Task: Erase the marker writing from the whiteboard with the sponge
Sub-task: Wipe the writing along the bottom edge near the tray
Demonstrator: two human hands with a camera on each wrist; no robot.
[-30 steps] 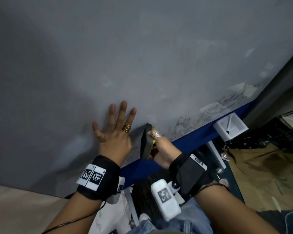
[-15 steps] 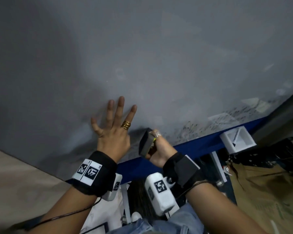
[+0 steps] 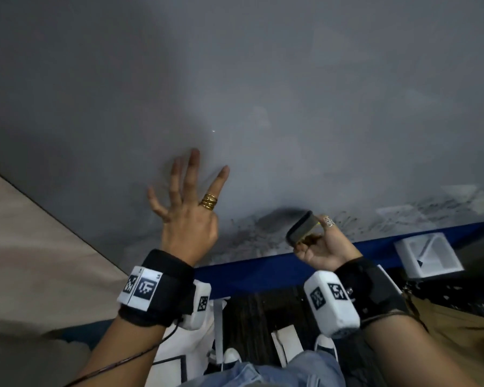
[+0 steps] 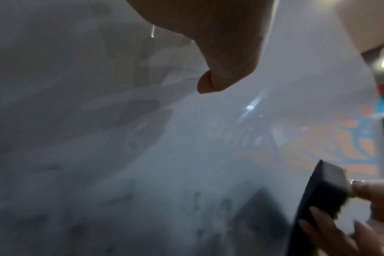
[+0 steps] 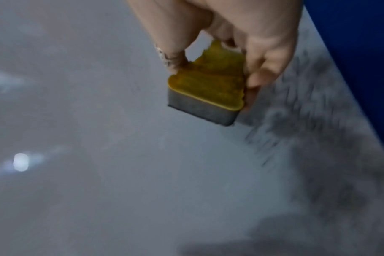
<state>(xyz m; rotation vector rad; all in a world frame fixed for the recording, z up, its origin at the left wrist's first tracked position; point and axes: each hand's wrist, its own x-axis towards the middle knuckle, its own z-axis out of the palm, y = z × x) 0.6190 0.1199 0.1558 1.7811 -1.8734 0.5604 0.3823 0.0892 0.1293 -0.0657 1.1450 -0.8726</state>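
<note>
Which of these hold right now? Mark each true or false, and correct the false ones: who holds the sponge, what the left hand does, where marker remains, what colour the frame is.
1. The right hand grips the sponge. True.
2. The left hand holds a marker. False: its fingers are spread and it holds nothing.
3. Marker smudges remain along the whiteboard bottom edge. True.
4. The lower frame is red. False: blue.
5. The sponge's backing is yellow. True.

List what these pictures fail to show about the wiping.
- Marker writing: smeared, unreadable in every view.
- Sponge to whiteboard contact: right wrist view is motion-blurred; cannot tell.
- Left hand: left wrist view's top edge cuts off its fingers.
- Tray contents: too small, head view.
</note>
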